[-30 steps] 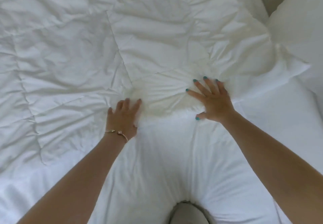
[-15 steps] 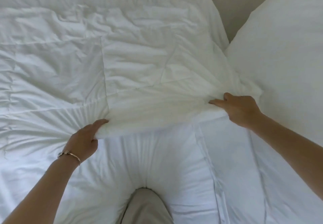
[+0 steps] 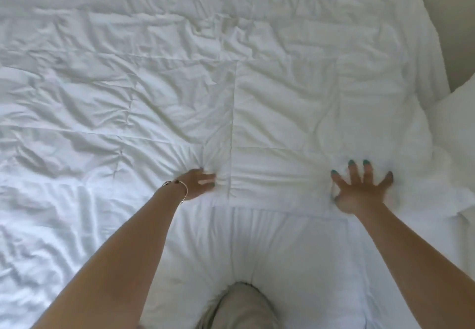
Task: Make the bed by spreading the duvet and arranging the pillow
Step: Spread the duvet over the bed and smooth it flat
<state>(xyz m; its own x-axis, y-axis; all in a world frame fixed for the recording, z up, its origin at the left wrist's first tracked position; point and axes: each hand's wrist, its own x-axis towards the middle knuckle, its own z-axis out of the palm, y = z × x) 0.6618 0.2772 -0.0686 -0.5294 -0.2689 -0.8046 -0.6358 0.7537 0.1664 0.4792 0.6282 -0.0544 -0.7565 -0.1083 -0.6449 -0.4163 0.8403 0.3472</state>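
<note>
The white quilted duvet (image 3: 257, 92) covers most of the bed, creased, with its near edge running across just in front of both hands. My left hand (image 3: 199, 184), with a bracelet on the wrist, lies flat on the duvet by that edge, and the fabric puckers at its fingertips. My right hand (image 3: 359, 190) presses on the duvet with fingers spread wide, close to its right corner. A white pillow (image 3: 457, 133) lies at the right edge, touching the duvet's corner and partly out of frame.
The white bed sheet (image 3: 295, 251) shows below the duvet's edge. My knee in beige trousers (image 3: 239, 305) rests on the sheet at the bottom centre. A beige strip (image 3: 452, 20) past the bed's far right side fills the top right.
Half a second ago both hands gripped the duvet's near edge. Now they have let go and lie flat on it, and the duvet lies flatter and reaches the pillow.
</note>
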